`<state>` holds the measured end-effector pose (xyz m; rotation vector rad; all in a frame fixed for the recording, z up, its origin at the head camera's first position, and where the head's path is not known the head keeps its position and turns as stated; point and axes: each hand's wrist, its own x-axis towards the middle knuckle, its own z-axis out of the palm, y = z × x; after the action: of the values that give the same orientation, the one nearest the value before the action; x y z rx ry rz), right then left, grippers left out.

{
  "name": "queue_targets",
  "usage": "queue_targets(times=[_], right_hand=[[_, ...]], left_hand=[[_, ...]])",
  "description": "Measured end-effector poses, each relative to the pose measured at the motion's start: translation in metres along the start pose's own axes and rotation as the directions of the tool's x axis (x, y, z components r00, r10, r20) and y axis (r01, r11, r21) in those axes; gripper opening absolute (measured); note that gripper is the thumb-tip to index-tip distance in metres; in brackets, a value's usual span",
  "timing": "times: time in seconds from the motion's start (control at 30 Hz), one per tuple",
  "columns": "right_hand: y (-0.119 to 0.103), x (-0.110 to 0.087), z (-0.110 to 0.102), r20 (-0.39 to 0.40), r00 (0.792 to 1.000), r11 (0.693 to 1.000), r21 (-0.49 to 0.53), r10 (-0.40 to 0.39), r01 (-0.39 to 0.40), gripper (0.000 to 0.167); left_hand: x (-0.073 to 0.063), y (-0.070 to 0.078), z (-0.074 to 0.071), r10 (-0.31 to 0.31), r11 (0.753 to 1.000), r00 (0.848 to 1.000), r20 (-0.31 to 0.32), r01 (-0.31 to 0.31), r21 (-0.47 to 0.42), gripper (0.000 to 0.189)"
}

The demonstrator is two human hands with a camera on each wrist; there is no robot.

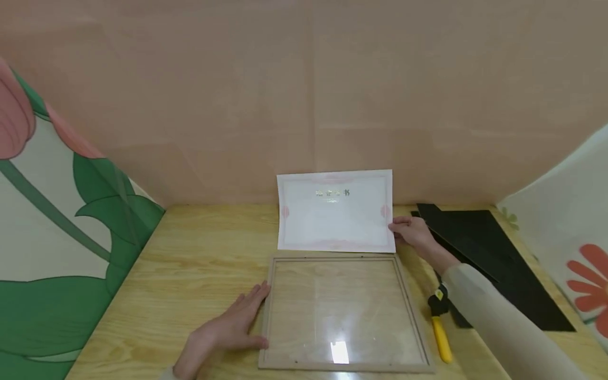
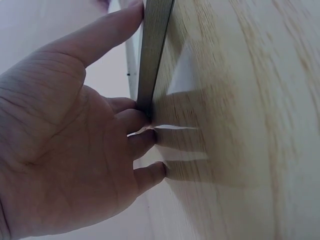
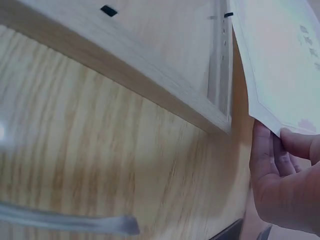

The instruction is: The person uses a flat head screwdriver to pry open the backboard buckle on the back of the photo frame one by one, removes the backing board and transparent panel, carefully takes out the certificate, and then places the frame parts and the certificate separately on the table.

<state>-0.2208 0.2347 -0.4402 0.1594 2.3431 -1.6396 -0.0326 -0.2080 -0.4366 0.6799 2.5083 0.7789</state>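
Observation:
A white certificate (image 1: 334, 221) with gold lettering and a pink border stands tilted up behind a wooden picture frame (image 1: 427, 361). My right hand (image 1: 415, 235) pinches its right edge between thumb and fingers, as the right wrist view also shows with the certificate (image 3: 280, 65). The picture frame lies flat on the table, a clear pane (image 1: 337, 311) inside it. My left hand (image 1: 233, 322) touches the frame's left side, its fingers extended and thumb apart. In the left wrist view, the thumb and fingertips meet the frame's side (image 2: 155, 50) and the tabletop.
Black boards (image 1: 503, 264) lie overlapped at the table's right. A yellow-handled tool (image 1: 442, 338) with a black head rests between them and the frame, partly by my right sleeve. A beige backdrop (image 1: 304, 105) rises behind the wooden table (image 1: 199, 264).

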Motion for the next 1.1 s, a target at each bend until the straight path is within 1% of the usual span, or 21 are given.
queue_targets(times=[0.07, 0.17, 0.27, 0.37, 0.6, 0.77, 0.87, 0.93, 1.0, 1.1], right_hand=[[0.0, 0.0, 0.002, -0.016, 1.0, 1.0, -0.016, -0.009, 0.009, 0.048], [0.001, 0.002, 0.004, -0.027, 0.999, 1.0, -0.012, -0.021, 0.021, 0.047], [0.004, 0.005, 0.006, -0.058, 0.997, 0.999, -0.005, -0.041, 0.041, 0.044], [0.007, 0.008, 0.007, -0.082, 0.995, 0.998, -0.023, -0.061, 0.06, 0.044], [0.009, 0.006, 0.008, -0.118, 0.992, 0.996, -0.082, -0.047, 0.038, 0.041], [0.002, 0.004, 0.011, -0.106, 0.993, 0.987, -0.159, -0.052, 0.034, 0.039], [0.0, 0.003, 0.013, -0.104, 0.992, 0.968, -0.247, -0.075, 0.047, 0.035], [-0.001, 0.002, 0.014, -0.104, 0.988, 0.944, -0.322, -0.113, 0.074, 0.032], [-0.001, 0.001, 0.016, -0.105, 0.982, 0.91, -0.401, -0.158, 0.104, 0.027], [-0.002, -0.002, 0.017, -0.085, 0.969, 0.85, -0.502, -0.233, 0.16, 0.023]], left_hand=[[0.0, 0.0, 0.0, -0.003, 1.0, 1.0, 0.002, 0.003, 0.001, 0.109], [-0.001, 0.002, -0.001, -0.004, 1.0, 1.0, -0.004, 0.004, 0.011, 0.109], [-0.001, 0.002, -0.001, -0.004, 1.0, 1.0, -0.007, 0.004, 0.022, 0.108], [-0.001, 0.003, -0.001, 0.002, 1.0, 1.0, -0.009, -0.002, 0.029, 0.108], [-0.002, 0.007, -0.002, 0.01, 1.0, 1.0, 0.001, -0.01, 0.004, 0.108], [-0.003, 0.008, -0.004, -0.005, 1.0, 1.0, -0.006, 0.005, 0.024, 0.11], [-0.003, 0.008, -0.005, -0.011, 0.999, 1.0, -0.012, 0.011, 0.034, 0.11], [-0.003, 0.007, -0.005, -0.012, 0.999, 1.0, -0.015, 0.013, 0.043, 0.11], [-0.004, 0.008, -0.005, -0.012, 0.999, 1.0, -0.018, 0.013, 0.048, 0.11], [-0.004, 0.008, -0.005, -0.012, 0.998, 1.0, -0.021, 0.013, 0.057, 0.11]])
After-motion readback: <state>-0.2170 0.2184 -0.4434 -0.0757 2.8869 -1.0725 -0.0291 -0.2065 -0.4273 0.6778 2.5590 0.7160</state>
